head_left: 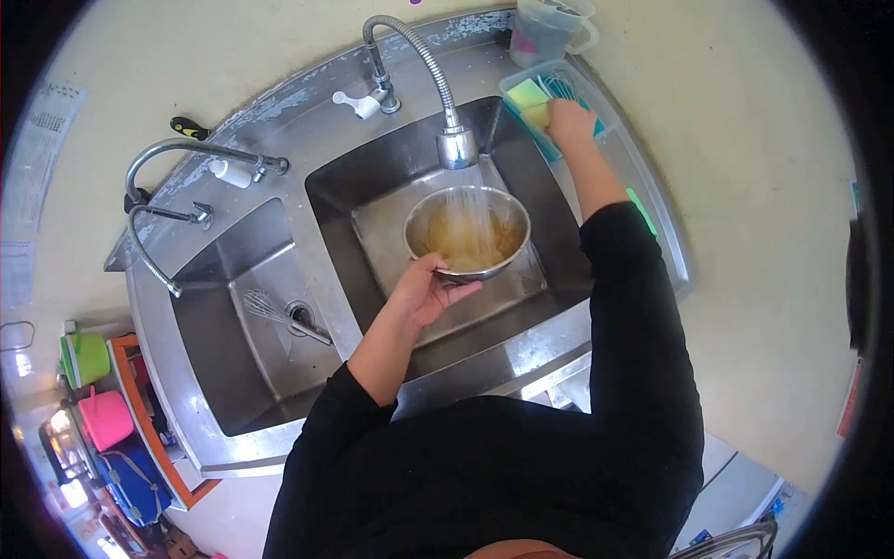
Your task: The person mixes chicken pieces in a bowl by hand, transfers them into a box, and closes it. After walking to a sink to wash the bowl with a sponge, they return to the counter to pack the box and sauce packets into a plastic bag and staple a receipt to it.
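My left hand (pixel 430 295) grips the near rim of a steel mixing bowl (pixel 514 252), thumb over the edge and fingers beneath. The bowl is tilted inside the large sink basin, and water from the spray faucet (pixel 457 147) pours into it. Yellowish residue or cloudy liquid shows inside. My right hand (pixel 571 123) reaches into a clear plastic container (pixel 548 70) at the sink's far right corner. Its fingers are curled at a yellow sponge (pixel 537 115); the fingertips are partly hidden. A lighter green-yellow sponge (pixel 526 93) and a teal-tinted whisk (pixel 560 86) lie in the container.
A metal whisk (pixel 282 313) lies by the drain in the smaller left basin. Two more curved faucets (pixel 186 144) stand behind that basin. A translucent pitcher (pixel 549 30) stands behind the container. Green and pink bins (pixel 105 417) are at the lower left.
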### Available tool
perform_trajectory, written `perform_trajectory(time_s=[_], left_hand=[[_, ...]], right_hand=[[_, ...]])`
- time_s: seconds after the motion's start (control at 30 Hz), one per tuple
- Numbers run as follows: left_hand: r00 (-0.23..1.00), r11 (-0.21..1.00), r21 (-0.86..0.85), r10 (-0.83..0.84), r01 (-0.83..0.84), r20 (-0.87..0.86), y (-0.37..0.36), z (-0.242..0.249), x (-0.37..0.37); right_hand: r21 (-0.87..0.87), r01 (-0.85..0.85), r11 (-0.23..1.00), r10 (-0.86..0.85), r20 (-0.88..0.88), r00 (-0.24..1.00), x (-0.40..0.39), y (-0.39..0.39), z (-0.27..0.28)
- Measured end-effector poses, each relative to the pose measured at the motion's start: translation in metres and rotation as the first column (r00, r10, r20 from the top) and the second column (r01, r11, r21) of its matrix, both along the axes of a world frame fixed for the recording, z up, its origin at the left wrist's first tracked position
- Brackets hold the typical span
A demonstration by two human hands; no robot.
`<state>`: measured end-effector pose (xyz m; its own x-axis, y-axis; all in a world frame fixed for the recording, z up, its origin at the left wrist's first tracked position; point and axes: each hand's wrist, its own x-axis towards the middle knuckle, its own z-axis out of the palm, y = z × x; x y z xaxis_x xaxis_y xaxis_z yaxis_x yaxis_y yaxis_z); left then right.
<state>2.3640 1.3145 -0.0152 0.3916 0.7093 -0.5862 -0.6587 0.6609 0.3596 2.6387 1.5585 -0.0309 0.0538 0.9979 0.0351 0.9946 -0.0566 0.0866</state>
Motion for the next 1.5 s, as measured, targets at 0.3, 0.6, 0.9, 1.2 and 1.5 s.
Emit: perform_trajectory(time_s=[0.3, 0.6, 0.9, 1.2, 1.5], left_hand=[[0.995, 0.994, -0.069, -0.081, 0.085, 0.054, -0.015, -0.018, 0.002], [0.949, 0.998, 0.024, -0.051, 0.062, -0.310, -0.019, -0.070, 0.012], [0.963, 0.994, -0.059, -0.104, 0.093, -0.247, -0.041, -0.063, 0.016], [0.949, 0.997, -0.056, -0.064, 0.049, -0.308, -0.053, -0.071, 0.000], [0.961, 0.996, -0.091, -0.041, 0.017, -0.275, -0.061, -0.070, -0.005]], right_hand=[[0.470, -0.005, 0.883, 0.145, -0.261, 0.954, -0.018, -0.044, 0.054], [-0.075, -0.362, 0.929, 0.119, -0.867, 0.484, -0.065, -0.168, 0.020], [-0.338, -0.413, 0.846, 0.263, -0.408, 0.874, -0.106, -0.238, -0.052], [-0.346, -0.808, 0.478, 0.283, -0.810, 0.514, -0.128, -0.243, -0.034], [-0.223, -0.584, 0.781, 0.461, -0.424, 0.779, -0.129, -0.238, -0.074]])
